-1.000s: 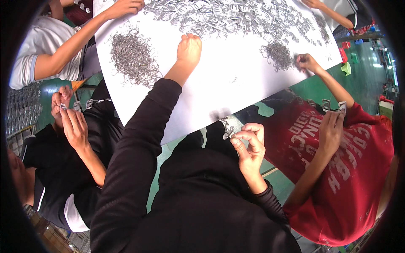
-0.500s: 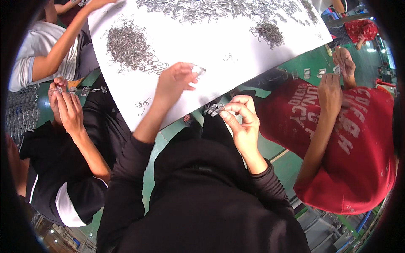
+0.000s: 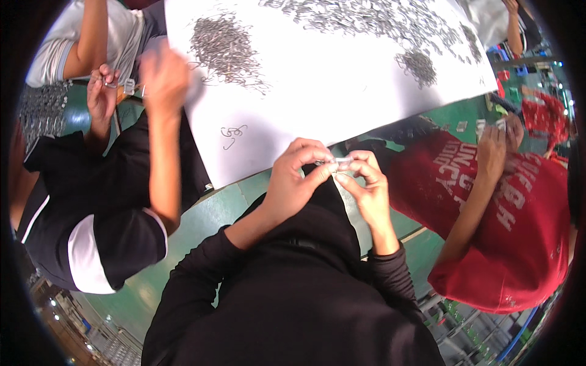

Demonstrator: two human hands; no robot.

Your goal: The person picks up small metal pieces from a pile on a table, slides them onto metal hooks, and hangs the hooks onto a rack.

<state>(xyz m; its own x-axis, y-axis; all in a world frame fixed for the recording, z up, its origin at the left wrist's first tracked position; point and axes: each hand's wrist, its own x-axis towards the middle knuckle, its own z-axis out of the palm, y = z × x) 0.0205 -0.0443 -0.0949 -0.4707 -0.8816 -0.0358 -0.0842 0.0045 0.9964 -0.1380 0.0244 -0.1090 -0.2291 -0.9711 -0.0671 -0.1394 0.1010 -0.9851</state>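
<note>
Both my hands meet just off the table's near edge, above my lap. My left hand [image 3: 298, 178] is closed in a pinch, its fingertips on one side of a small shiny metal piece [image 3: 343, 163]. From the other side my right hand [image 3: 370, 188] pinches the same place with thumb and fingers. Fingers cover most of what is held, so whether the pieces are joined cannot be told. Nearest on the white table [image 3: 293, 110] are a few loose wire hooks [image 3: 233, 134], left of my hands.
A dense heap of wire hooks [image 3: 224, 49] lies at the far left, a smaller heap [image 3: 417, 67] at the right. Flat metal pieces [image 3: 372, 18] spread across the back. Co-workers sit close: a black-and-white sleeve [image 3: 91, 250] at left, a red shirt [image 3: 488, 226] at right.
My left hand has come back from above the table, bringing a shiny metal piece to my right hand. The left co-worker's hand has swung over to the table's left edge.
</note>
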